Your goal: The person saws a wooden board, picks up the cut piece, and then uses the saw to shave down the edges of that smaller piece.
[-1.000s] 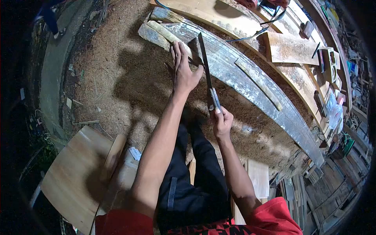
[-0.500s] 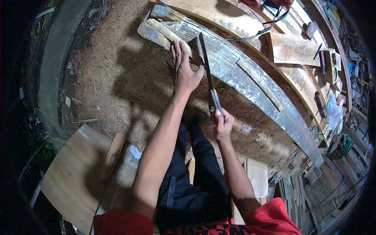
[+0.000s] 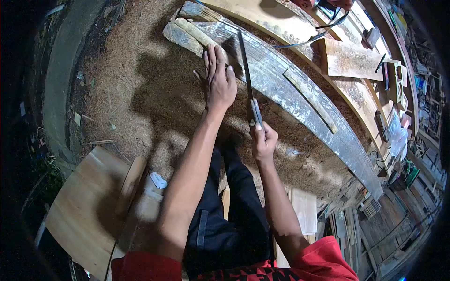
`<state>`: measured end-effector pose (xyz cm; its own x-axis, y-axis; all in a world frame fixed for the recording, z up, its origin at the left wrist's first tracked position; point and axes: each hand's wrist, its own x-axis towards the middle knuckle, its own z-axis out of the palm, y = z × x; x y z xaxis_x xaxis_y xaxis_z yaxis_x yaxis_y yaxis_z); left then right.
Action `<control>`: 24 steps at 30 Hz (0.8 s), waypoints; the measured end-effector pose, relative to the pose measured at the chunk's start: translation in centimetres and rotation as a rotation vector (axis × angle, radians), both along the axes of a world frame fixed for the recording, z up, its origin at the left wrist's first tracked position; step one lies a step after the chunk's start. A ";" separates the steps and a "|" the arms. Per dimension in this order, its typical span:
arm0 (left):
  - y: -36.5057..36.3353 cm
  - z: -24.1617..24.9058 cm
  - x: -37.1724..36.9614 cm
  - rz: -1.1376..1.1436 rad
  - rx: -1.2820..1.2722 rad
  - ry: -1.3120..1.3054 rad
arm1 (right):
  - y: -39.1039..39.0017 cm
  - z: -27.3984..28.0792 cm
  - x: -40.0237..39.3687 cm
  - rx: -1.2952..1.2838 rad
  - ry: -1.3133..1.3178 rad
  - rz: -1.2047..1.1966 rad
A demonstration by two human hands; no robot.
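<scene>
My right hand (image 3: pixel 265 143) is closed around the grey handle of a hand saw (image 3: pixel 246 70). Its long, dark, narrow blade points away from me, across the near edge of a weathered, paint-stained plank (image 3: pixel 276 79). On the plank's far left end lies a short wooden strip (image 3: pixel 193 32). My left hand (image 3: pixel 219 86) rests with its fingers stretched out over the near end of that strip, left of the blade, its thumb apart. Whether the blade touches the strip is hard to see.
A thin stick (image 3: pixel 310 100) lies along the plank's right part. Behind it are pale boards (image 3: pixel 351 58), a cable (image 3: pixel 300 44) and a clear plastic bag (image 3: pixel 398 136). Sawdust covers the ground (image 3: pixel 122 93). A curved wooden panel (image 3: pixel 84 206) stands at lower left.
The saw and my right hand have moved slightly away from me, so the blade reaches farther over the plank. My left thumb has shifted back from the blade.
</scene>
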<state>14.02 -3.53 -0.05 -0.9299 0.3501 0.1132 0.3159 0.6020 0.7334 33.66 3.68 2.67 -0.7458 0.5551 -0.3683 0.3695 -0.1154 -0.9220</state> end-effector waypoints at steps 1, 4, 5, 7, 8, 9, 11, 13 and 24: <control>-0.1 0.1 0.1 0.002 -0.031 -0.003 | -0.3 -0.1 0.8 0.005 0.003 -0.003; -0.2 0.5 -0.1 0.006 -0.089 0.000 | -0.1 0.1 1.1 0.074 0.014 0.019; -0.2 0.5 0.0 0.006 -0.086 0.002 | 0.0 0.4 0.8 0.071 0.010 0.015; -0.2 0.2 0.4 0.010 -0.072 0.012 | 0.0 0.1 -0.1 0.010 -0.021 -0.003; -0.1 0.1 0.3 0.012 -0.059 0.027 | -0.1 -0.3 0.1 0.024 -0.021 -0.003; 0.1 0.1 0.0 0.016 -0.046 0.044 | -0.1 -0.2 0.0 0.038 -0.019 0.000; 0.2 0.2 -0.1 0.020 -0.049 0.042 | -0.6 0.8 1.1 0.053 -0.034 -0.001; 0.2 0.5 0.2 0.037 -0.101 0.002 | -1.0 1.0 1.3 0.056 -0.015 -0.024; 0.0 0.0 0.3 0.053 -0.145 0.004 | 0.6 -1.8 2.8 -0.016 -0.010 0.009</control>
